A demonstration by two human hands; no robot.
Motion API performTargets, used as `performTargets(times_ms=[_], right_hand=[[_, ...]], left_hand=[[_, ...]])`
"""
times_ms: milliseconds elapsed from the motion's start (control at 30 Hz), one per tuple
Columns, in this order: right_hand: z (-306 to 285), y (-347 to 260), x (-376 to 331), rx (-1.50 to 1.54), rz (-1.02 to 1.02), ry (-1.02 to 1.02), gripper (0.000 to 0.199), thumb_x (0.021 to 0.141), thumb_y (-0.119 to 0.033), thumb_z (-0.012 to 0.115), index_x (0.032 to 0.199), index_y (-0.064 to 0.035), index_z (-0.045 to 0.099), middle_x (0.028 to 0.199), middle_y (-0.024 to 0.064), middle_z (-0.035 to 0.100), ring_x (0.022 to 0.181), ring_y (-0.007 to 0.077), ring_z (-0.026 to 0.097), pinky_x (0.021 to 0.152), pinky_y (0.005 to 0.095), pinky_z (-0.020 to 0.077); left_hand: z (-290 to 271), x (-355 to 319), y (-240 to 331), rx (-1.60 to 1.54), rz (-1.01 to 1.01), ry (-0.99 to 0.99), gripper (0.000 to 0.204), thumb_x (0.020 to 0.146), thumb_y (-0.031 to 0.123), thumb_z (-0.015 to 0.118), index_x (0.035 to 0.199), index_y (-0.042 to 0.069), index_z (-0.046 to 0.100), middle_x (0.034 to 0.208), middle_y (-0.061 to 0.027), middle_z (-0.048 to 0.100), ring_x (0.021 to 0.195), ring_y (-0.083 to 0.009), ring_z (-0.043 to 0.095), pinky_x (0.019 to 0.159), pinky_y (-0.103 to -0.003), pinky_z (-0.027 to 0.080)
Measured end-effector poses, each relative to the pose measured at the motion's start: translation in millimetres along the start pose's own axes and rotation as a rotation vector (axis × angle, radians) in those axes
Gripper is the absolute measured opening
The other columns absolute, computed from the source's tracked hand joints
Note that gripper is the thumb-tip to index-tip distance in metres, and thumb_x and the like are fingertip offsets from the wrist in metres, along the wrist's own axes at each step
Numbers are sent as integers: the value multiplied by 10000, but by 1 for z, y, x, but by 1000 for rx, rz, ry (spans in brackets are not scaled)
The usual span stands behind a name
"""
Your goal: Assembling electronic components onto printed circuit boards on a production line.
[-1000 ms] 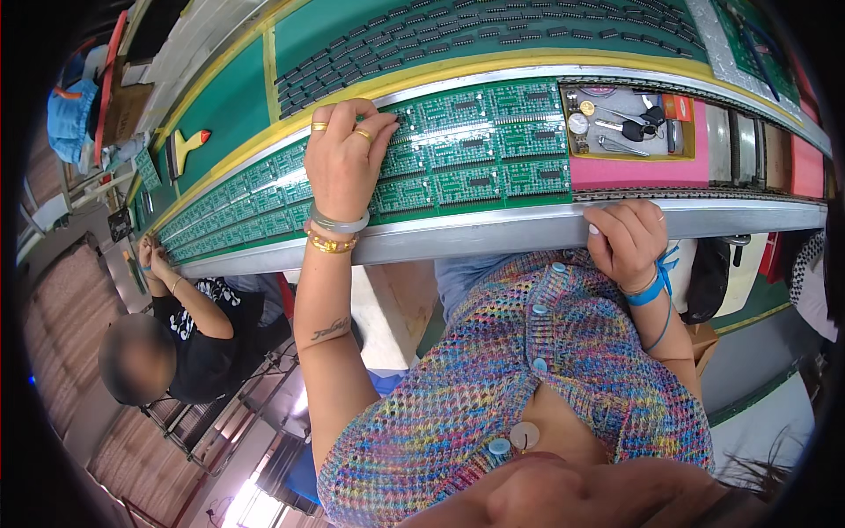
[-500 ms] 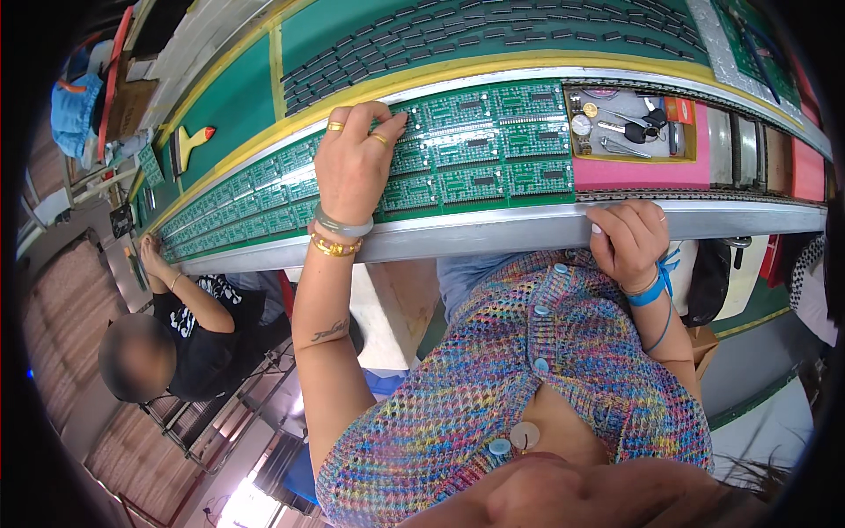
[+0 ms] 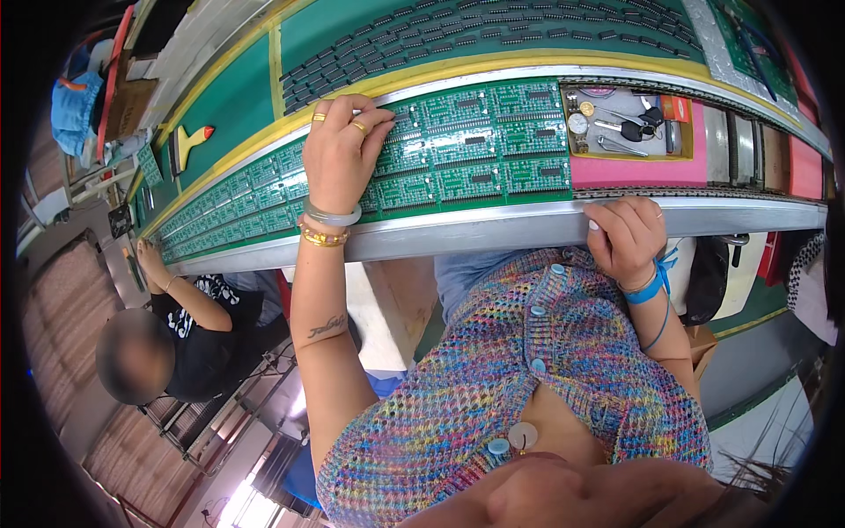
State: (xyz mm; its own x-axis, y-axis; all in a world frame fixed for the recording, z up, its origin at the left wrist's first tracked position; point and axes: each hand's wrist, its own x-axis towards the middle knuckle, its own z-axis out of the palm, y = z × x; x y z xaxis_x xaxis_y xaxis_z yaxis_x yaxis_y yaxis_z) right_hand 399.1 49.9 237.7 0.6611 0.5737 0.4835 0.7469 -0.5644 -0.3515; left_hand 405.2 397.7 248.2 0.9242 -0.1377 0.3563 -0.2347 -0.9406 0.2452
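A long row of green circuit boards (image 3: 466, 154) lies on a conveyor line in front of me. My left hand (image 3: 341, 154), with gold rings and bangles, rests on the boards, its fingertips pinched at a small dark part on one board near the far edge. My right hand (image 3: 627, 236) is curled over the metal front rail (image 3: 493, 231) of the line and holds nothing. Rows of small black chips (image 3: 493, 40) lie on the green surface beyond the boards.
A pink tray (image 3: 629, 163) with a shallow box of keys, a watch and small tools sits right of the boards. A brush with a red handle (image 3: 189, 141) lies far left. Another person in a black shirt (image 3: 198, 330) works at the line to my left.
My left hand has slid to the right along the boards and its fingers have closed to a pinch at the far edge. My right hand stays on the rail.
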Motion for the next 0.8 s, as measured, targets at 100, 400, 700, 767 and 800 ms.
performTargets(times_ms=[100, 400, 700, 767, 800], right_hand=[[1, 1, -2, 4, 0, -3, 165, 738, -131, 654, 897, -107, 692, 738, 23, 605, 725, 207, 580, 659, 337, 439], [0, 0, -1, -3, 1, -12, 164, 740, -130, 654, 898, -110, 693, 755, 25, 615, 732, 209, 582, 670, 338, 444], [1, 0, -1, -15, 11, 3, 155, 749, -134, 650, 897, -124, 697, 769, 18, 622, 751, 210, 585, 688, 335, 449], [1, 0, -2, -21, 13, 4, 157, 751, -136, 649, 899, -124, 697, 768, 19, 621, 749, 210, 584, 686, 336, 448], [1, 0, -2, -25, 15, 5, 158, 752, -137, 648, 902, -123, 698, 766, 19, 620, 746, 210, 583, 684, 338, 447]], left_hand=[[0, 4, 0, 41, 32, -44, 153, 720, 99, 749, 868, 128, 723, 873, -6, 600, 833, -219, 564, 652, -340, 491], [-6, -13, 27, 383, 216, -165, 237, 744, 53, 645, 974, 0, 669, 856, -35, 549, 782, -205, 549, 629, -329, 495], [-37, -21, -91, 338, -115, 192, 167, 690, 151, 794, 849, 160, 744, 865, 1, 631, 836, -221, 562, 700, -350, 479], [-33, -20, -99, 306, -109, 171, 169, 690, 153, 795, 851, 154, 745, 863, 1, 629, 838, -223, 561, 709, -353, 477], [-32, -21, -101, 275, -106, 150, 171, 689, 155, 795, 853, 148, 745, 861, 1, 627, 840, -226, 561, 717, -355, 475]])
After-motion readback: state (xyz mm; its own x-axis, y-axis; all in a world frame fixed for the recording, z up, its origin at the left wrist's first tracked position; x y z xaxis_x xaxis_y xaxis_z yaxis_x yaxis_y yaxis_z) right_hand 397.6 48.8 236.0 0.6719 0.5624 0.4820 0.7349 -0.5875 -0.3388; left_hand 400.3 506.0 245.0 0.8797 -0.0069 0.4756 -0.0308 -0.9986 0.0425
